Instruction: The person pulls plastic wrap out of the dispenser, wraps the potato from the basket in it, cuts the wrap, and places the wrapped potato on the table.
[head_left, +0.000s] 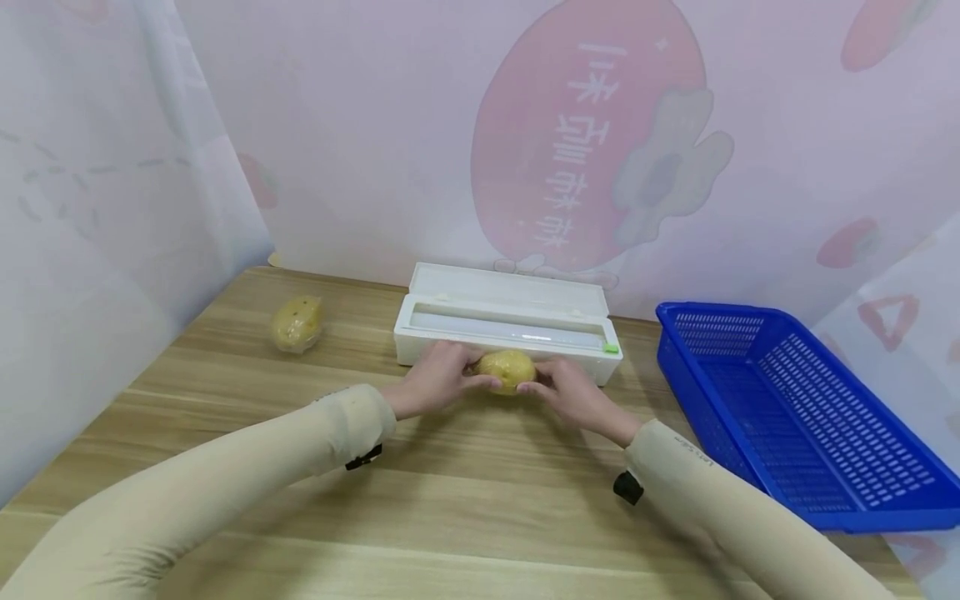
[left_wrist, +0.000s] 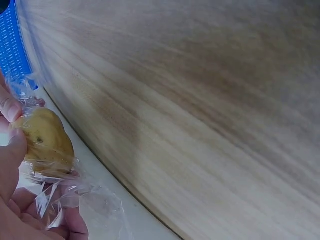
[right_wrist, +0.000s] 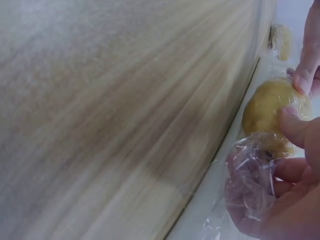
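Note:
Both hands hold one potato point(head_left: 507, 371) between them, in front of a white cling film dispenser point(head_left: 510, 343). Clear cling film point(left_wrist: 95, 200) wraps the potato, with loose crumpled ends at both sides. The left hand point(head_left: 441, 379) grips its left side, thumb on the near face and fingers behind in the film. On the opposite side, the right hand point(head_left: 573, 392) pinches the potato the same way, and crumpled film point(right_wrist: 250, 175) lies over its fingers. The dispenser's lid point(head_left: 510, 287) is raised, showing a film roll point(head_left: 506, 328) inside.
Another potato point(head_left: 297, 323), wrapped in film, sits at the table's back left. A blue plastic basket point(head_left: 757, 467) with slotted walls stands at the right edge of the wooden table point(head_left: 450, 517). Printed cloth point(head_left: 360, 142) hangs behind the table.

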